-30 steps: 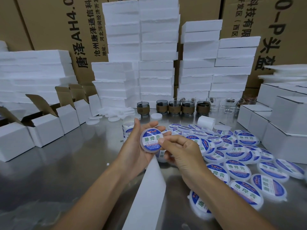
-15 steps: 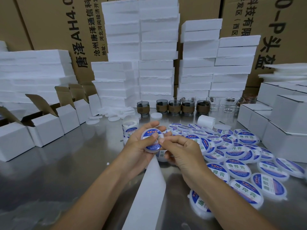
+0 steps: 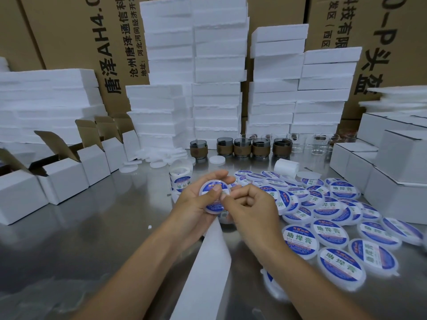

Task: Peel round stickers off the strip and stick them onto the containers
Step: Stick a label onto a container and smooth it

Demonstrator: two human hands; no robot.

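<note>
Left hand [image 3: 194, 209] clamped on one round container [image 3: 215, 184], fingers cupped behind it and the thumb laid flat across the round sticker [image 3: 213, 206] on its lid. The right hand [image 3: 251, 204] is curled, with its thumb tip at the sticker's right edge; whether it pinches anything cannot be told. The two hands meet at the container, held just above the counter [image 3: 92, 239]. The step in hand appears to be smoothing the sticker down. The risks from here are a crease or trapped bubble if the thumb presses before the edge lies flat, a label set off-centre, and a lifted edge if the right thumb drags. The bare backing strip [image 3: 205, 269] trails from under the hands toward the viewer and could snag a forearm or pull the sticker roll [image 3: 181, 179] standing just behind the left hand. To the right, labelled containers [image 3: 323, 204] lie overlapping and close to the right wrist; a careless set-down could scatter them. Open counter lies to the left, bounded by open white boxes [image 3: 62, 181]. Closed boxes [image 3: 397, 181] wall the right side, with glass cups [image 3: 242, 147] and foam stacks [image 3: 217, 88] behind.
</note>
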